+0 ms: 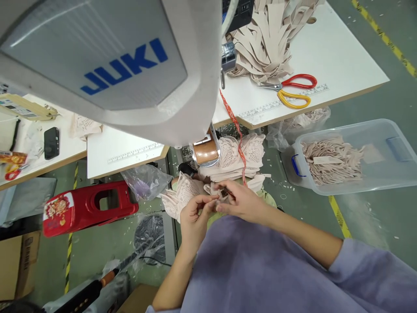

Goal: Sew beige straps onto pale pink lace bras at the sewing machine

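Observation:
My left hand and my right hand meet over my lap, both pinched on the edge of a beige lace garment piece. Their fingertips touch around a small part of it that I cannot make out. A stack of more lace pieces lies just beyond the hands, below the sewing machine's copper-coloured tape roll. A red cord hangs down from the machine to the hands.
A white JUKI sewing machine head fills the top left. On the white table lie beige strips and red-and-yellow scissors. A clear bin of beige straps stands on the floor at right, a red stool at left.

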Action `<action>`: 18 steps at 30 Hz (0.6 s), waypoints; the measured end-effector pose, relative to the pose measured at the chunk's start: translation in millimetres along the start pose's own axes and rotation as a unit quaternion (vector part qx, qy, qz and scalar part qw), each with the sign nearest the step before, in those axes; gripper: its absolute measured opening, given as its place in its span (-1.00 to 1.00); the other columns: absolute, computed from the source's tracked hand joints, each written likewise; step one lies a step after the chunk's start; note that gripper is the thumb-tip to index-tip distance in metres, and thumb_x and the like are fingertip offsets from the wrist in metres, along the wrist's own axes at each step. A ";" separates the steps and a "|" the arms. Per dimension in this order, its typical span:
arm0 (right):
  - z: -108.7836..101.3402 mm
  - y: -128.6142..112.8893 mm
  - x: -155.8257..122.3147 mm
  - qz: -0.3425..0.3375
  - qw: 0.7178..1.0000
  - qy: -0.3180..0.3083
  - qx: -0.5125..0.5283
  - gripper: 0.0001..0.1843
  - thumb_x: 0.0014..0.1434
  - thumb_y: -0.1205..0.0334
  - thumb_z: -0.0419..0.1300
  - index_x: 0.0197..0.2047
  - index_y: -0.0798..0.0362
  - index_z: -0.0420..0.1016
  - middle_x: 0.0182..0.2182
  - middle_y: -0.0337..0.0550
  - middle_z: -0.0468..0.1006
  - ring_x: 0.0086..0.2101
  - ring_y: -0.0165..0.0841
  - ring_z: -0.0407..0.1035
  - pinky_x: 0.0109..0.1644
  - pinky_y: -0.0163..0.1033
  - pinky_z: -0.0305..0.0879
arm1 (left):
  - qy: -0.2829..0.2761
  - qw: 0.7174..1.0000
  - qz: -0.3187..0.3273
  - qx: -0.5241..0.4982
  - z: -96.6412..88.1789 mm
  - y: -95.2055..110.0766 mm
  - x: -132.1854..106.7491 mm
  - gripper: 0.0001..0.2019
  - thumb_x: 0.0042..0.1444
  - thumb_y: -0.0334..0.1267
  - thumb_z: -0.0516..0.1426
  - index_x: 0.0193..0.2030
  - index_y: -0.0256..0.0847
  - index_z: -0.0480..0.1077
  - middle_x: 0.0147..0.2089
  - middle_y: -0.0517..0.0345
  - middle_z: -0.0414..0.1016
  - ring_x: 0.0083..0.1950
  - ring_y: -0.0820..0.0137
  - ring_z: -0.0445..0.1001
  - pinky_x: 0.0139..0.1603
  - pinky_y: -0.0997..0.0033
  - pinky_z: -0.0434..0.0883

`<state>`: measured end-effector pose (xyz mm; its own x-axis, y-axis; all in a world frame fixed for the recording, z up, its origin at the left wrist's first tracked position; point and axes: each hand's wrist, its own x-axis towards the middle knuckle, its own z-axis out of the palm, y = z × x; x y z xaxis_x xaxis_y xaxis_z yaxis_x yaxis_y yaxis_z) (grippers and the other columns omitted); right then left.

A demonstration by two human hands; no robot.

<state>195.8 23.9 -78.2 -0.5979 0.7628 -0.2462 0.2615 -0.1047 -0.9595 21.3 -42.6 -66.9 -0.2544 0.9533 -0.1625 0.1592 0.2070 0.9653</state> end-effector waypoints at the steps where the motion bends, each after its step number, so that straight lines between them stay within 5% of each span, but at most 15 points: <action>1: 1.2 0.5 3.8 0.009 1.000 -0.024 -0.014 -0.63 0.22 -0.04 0.18 -0.07 0.06 0.41 -0.27 -0.18 0.49 -0.42 -0.43 0.25 -0.36 -0.31 0.12 | -0.002 0.998 0.044 0.050 -0.3 0.9 0.5 -0.93 0.19 -0.26 0.19 -0.30 -0.17 0.46 -0.24 0.08 0.66 -0.37 0.41 0.57 -0.35 0.48 0.48; 5: 12.5 0.5 12.1 0.015 0.997 -0.034 -0.070 -0.81 0.20 0.14 0.12 -0.37 0.07 0.40 -0.51 -0.29 0.40 -0.47 -0.44 0.21 -0.40 -0.33 0.03 | -0.034 0.959 0.173 0.222 0.6 3.1 2.2 -0.87 0.23 -0.33 0.10 -0.34 -0.16 0.43 -0.36 0.16 0.55 -0.33 0.43 0.51 -0.32 0.50 0.42; 9: 6.6 4.1 6.4 -0.003 0.995 -0.042 -0.094 -0.86 0.10 0.21 0.13 -0.45 0.06 0.38 -0.57 -0.30 0.37 -0.50 -0.45 0.18 -0.42 -0.33 0.00 | -0.122 0.954 0.099 0.256 -11.1 8.2 6.5 -0.87 0.21 -0.31 0.03 -0.33 -0.15 0.38 -0.49 0.26 0.43 -0.49 0.47 0.37 -0.47 0.53 0.32; 11: -11.1 12.2 0.7 0.002 0.998 -0.005 -0.070 -0.83 0.08 0.19 0.12 -0.50 0.06 0.33 -0.56 -0.27 0.37 -0.49 -0.44 0.19 -0.41 -0.33 0.03 | -0.018 0.968 0.067 0.243 -32.3 11.8 13.2 -0.94 0.15 -0.30 0.09 -0.33 -0.16 0.37 -0.49 0.28 0.40 -0.50 0.47 0.34 -0.50 0.54 0.28; 14: -44.0 27.9 -7.3 0.061 0.995 0.080 0.007 -0.74 0.07 0.03 0.14 -0.45 0.05 0.31 -0.54 -0.29 0.31 -0.51 -0.45 0.15 -0.43 -0.33 0.05 | 0.256 0.959 0.048 0.109 -71.2 15.7 24.7 -0.91 0.08 -0.28 0.17 -0.31 -0.16 0.31 -0.48 0.34 0.32 -0.50 0.51 0.26 -0.49 0.57 0.22; 16: -55.8 34.9 -12.2 0.088 0.990 0.098 0.043 -0.67 0.06 -0.07 0.16 -0.39 0.04 0.30 -0.53 -0.33 0.25 -0.53 -0.47 0.09 -0.45 -0.34 0.04 | 0.256 0.964 0.038 0.060 -83.3 18.1 27.4 -0.87 0.11 -0.23 0.16 -0.33 -0.17 0.26 -0.53 0.37 0.28 -0.55 0.55 0.19 -0.52 0.59 0.18; 18: -53.6 37.9 -17.4 0.080 0.992 0.074 0.062 -0.65 0.08 -0.10 0.16 -0.35 0.04 0.30 -0.51 -0.34 0.24 -0.52 -0.47 0.09 -0.44 -0.34 0.06 | 0.142 0.988 0.003 0.060 -75.8 23.3 23.8 -0.83 0.14 -0.19 0.17 -0.36 -0.18 0.27 -0.56 0.36 0.31 -0.60 0.57 0.18 -0.56 0.60 0.18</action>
<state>256.7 40.8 -102.9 -0.4359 0.8146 -0.3826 0.2428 -0.3030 -0.9216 -53.3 -31.8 -32.7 -0.5077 0.8581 -0.0775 0.2690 0.2434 0.9319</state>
